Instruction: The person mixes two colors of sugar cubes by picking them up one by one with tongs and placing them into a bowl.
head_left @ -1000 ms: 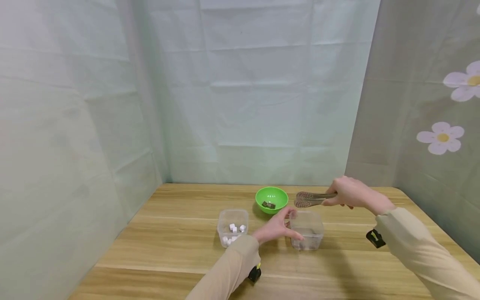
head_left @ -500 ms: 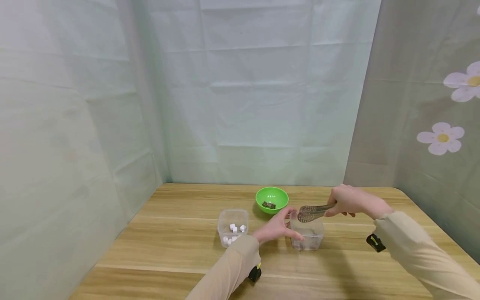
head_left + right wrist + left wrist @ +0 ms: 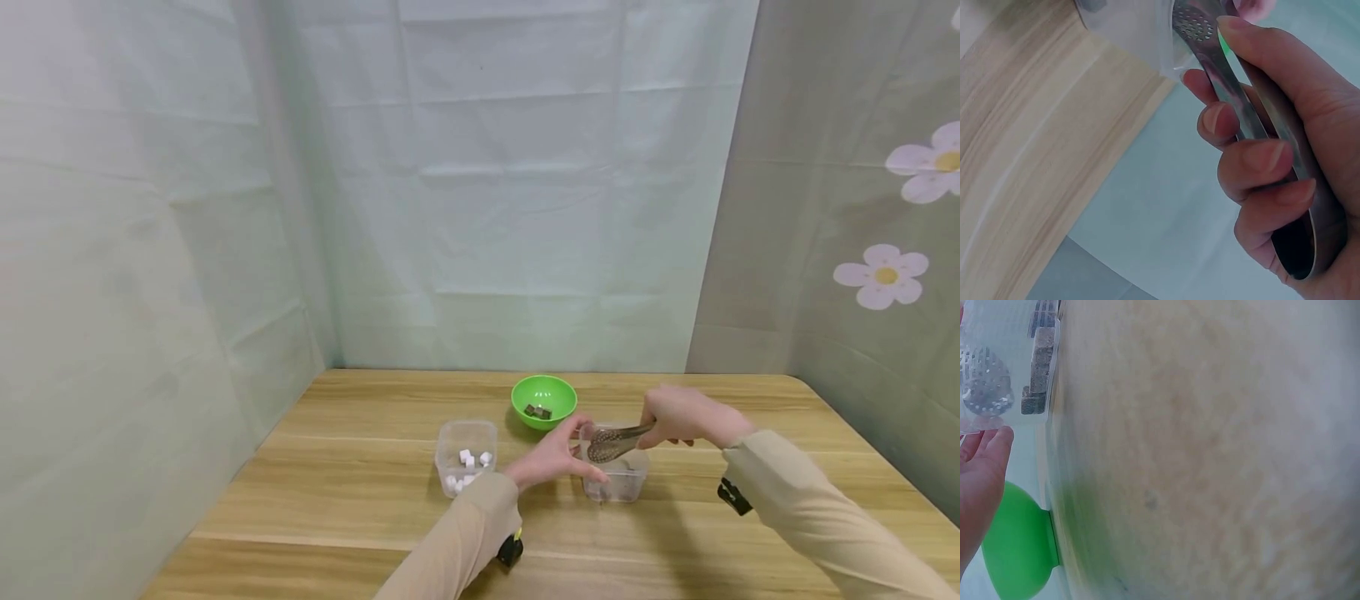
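My right hand grips metal tongs with perforated ends. Those ends reach down into a clear plastic container; through its wall in the left wrist view, one perforated end shows beside several dark brown cubes. In the right wrist view, curled fingers and the thumb wrap the tongs' arms. My left hand holds the left side of the same container, thumb in front and fingers behind. Whether the tongs touch a cube cannot be made out.
A green bowl holding a few dark cubes stands behind the left hand. Left of that hand is a second clear container with several white cubes. Everything stands on a wooden table, with curtains behind and at the sides.
My right hand has moved down and slightly left, bringing the tongs from above the container into it. The left hand has stayed at the container.
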{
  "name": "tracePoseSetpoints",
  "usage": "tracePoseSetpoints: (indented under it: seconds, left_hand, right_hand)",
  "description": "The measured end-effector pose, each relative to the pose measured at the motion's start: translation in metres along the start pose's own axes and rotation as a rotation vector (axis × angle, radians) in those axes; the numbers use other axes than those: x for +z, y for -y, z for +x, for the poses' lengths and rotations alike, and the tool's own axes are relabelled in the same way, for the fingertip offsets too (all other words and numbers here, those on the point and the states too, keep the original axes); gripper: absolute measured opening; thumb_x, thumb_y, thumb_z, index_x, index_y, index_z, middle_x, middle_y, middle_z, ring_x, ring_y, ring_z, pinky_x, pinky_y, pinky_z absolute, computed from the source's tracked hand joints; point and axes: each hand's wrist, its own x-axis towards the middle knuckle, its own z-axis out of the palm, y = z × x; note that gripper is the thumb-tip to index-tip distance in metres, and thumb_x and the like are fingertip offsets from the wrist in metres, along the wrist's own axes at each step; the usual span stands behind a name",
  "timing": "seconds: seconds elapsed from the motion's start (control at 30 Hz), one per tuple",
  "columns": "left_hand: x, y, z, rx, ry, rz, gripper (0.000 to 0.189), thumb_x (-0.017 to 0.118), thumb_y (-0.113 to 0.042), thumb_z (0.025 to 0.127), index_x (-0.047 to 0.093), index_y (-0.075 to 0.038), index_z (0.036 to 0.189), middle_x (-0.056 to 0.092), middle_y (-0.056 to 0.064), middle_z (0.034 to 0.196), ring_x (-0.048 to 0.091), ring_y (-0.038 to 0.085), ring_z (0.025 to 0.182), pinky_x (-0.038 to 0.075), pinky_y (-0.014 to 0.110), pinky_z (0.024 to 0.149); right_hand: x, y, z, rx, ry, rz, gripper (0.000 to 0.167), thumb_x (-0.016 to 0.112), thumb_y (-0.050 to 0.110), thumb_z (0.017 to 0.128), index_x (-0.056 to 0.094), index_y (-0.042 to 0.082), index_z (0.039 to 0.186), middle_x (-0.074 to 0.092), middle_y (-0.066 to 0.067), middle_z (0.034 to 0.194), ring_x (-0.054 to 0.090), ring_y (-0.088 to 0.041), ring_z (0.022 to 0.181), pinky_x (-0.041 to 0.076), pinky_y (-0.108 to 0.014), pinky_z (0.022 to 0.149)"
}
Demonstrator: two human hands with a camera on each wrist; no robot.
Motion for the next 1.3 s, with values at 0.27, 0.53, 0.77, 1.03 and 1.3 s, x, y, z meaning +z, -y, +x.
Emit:
tracePoseSetpoints:
  seconds: [0.27,0.53,0.77,1.03,1.3]
  left_hand:
    - [-0.001,-0.001,-0.001,0.001,0.004,0.005,0.082,0.082,-0.022,0.065,0.037,-0.013,0.132,0.043,-0.009,0.120,0.040,0.010,0.111,0.037,0.028,0.090]
    - [-0.002,-0.001,-0.001,0.000,-0.008,0.000,0.082,0.082,-0.022,0.065,0.037,-0.015,0.133,0.042,-0.009,0.122,0.039,0.010,0.112,0.037,0.030,0.091]
    - [-0.001,-0.001,-0.001,0.000,0.003,-0.010,0.082,0.082,-0.022,0.065,0.036,-0.013,0.132,0.042,-0.007,0.122,0.038,0.013,0.114,0.037,0.029,0.092]
    - [-0.001,-0.003,-0.002,-0.009,0.005,-0.011,0.082,0.081,-0.022,0.066,0.036,-0.011,0.133,0.041,-0.007,0.123,0.038,0.012,0.113,0.037,0.027,0.090]
    - [0.000,-0.002,-0.002,-0.017,0.001,-0.020,0.080,0.081,-0.021,0.066,0.037,-0.016,0.132,0.039,-0.007,0.124,0.037,0.011,0.114,0.037,0.026,0.091]
  right_hand:
    - [0.005,0.007,0.004,0.027,0.000,-0.005,0.024,0.074,0.021,0.073,0.060,0.021,0.054,0.046,0.002,0.042,0.035,-0.005,0.033,0.032,-0.021,0.032]
    - [0.005,0.008,0.007,0.053,0.013,-0.023,0.025,0.074,0.022,0.073,0.060,0.020,0.053,0.047,0.001,0.043,0.034,-0.005,0.033,0.030,-0.020,0.033]
    - [0.000,0.007,0.003,0.058,0.016,-0.064,0.027,0.073,0.020,0.073,0.058,0.018,0.051,0.042,0.006,0.041,0.034,-0.005,0.033,0.028,-0.019,0.034]
    - [0.002,0.011,0.003,0.068,0.020,-0.052,0.026,0.074,0.021,0.072,0.059,0.019,0.051,0.044,0.005,0.040,0.034,-0.005,0.032,0.030,-0.020,0.033]
    - [0.004,0.012,0.004,0.082,0.024,-0.059,0.025,0.073,0.021,0.072,0.059,0.018,0.051,0.046,0.003,0.040,0.036,-0.006,0.030,0.033,-0.021,0.032]
